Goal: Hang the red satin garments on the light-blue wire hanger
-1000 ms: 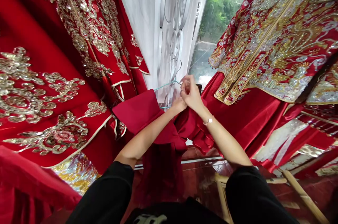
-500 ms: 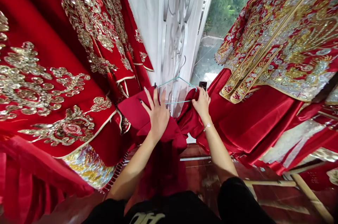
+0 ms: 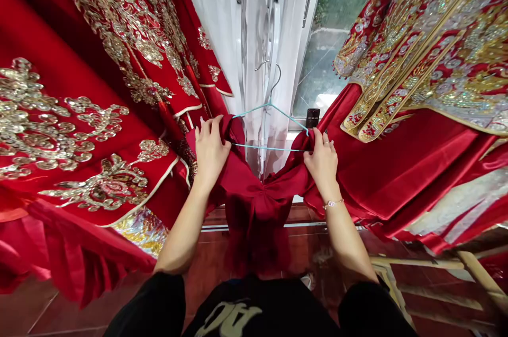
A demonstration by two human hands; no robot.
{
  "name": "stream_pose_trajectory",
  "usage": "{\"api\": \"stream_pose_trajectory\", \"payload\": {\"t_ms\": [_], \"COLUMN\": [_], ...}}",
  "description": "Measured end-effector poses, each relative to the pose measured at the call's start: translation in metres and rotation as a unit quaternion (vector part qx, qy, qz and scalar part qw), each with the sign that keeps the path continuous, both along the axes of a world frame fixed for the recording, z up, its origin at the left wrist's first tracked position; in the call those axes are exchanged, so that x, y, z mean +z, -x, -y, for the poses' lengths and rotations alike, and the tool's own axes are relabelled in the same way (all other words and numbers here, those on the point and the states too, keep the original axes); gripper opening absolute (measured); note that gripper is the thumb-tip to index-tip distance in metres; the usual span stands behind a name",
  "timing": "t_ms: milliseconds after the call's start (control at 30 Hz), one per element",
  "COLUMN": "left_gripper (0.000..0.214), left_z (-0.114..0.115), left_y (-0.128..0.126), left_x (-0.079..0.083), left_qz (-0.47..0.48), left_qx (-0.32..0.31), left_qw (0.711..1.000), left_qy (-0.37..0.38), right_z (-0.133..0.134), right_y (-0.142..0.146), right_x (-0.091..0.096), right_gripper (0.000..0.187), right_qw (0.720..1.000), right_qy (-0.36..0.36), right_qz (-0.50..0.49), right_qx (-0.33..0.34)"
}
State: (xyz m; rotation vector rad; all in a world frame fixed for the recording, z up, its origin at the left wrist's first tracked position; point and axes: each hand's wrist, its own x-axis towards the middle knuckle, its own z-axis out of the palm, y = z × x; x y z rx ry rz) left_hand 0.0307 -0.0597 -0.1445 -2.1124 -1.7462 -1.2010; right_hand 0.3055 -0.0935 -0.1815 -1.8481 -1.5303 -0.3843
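A plain dark red satin garment hangs from a thin light-blue wire hanger in front of a white sheer curtain. My left hand is closed on the garment's cloth at the hanger's left end. At the right end, my right hand grips the cloth in the same way; it wears a ring and a thin bracelet. The cloth sags in a fold between my hands, below the hanger's bottom bar. The hanger's hook points up against the curtain.
Red robes with heavy gold and silver embroidery hang close on the left and right. A small black object sits on the window sill behind the hanger. A pale wooden frame stands low right on the red-brown tiled floor.
Both hands were together at the hanger's hook, then spread apart. Now each hand grips the red cloth at one end of the hanger, and the cloth is pulled wider.
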Motion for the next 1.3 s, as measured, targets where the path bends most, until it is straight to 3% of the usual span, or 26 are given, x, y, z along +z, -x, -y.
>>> {"api": "stream_pose_trajectory", "payload": {"t_ms": [167, 300, 567, 900, 1000, 1100, 1200, 1300], "left_gripper": [0.054, 0.049, 0.055, 0.053, 0.058, 0.058, 0.049, 0.038], "left_z": [-0.007, -0.014, -0.023, -0.033, -0.030, -0.031, -0.039, -0.053], "left_y": [0.015, 0.028, 0.029, 0.006, -0.004, 0.000, 0.022, 0.054], "left_x": [0.017, 0.025, 0.014, 0.006, 0.019, 0.044, 0.070, 0.082], "left_qz": [-0.032, -0.051, -0.043, -0.077, -0.139, -0.233, -0.254, -0.185], "left_qx": [0.007, 0.004, -0.044, 0.023, 0.046, 0.037, 0.020, 0.011], "left_qw": [0.998, 0.996, 0.996, 0.997, 0.987, 0.965, 0.958, 0.973], "left_qy": [0.062, 0.071, 0.071, 0.018, 0.064, 0.119, 0.131, 0.137], "right_z": [0.014, 0.021, 0.034, 0.039, 0.037, 0.032, 0.023, 0.013], "right_y": [0.005, 0.006, 0.009, 0.011, 0.010, -0.002, -0.026, -0.052], "right_x": [0.014, 0.026, 0.035, 0.035, 0.040, 0.046, 0.050, 0.046], "right_gripper": [0.055, 0.050, 0.043, 0.044, 0.044, 0.042, 0.028, 0.011], "right_qw": [0.999, 0.996, 0.990, 0.990, 0.989, 0.988, 0.994, 0.987], "right_qy": [0.024, 0.060, 0.102, 0.106, 0.118, 0.118, 0.081, 0.046], "right_qz": [0.016, 0.025, 0.024, 0.025, 0.023, 0.011, -0.032, -0.152], "right_qx": [-0.027, -0.059, -0.090, -0.087, -0.091, -0.099, -0.073, -0.007]}}
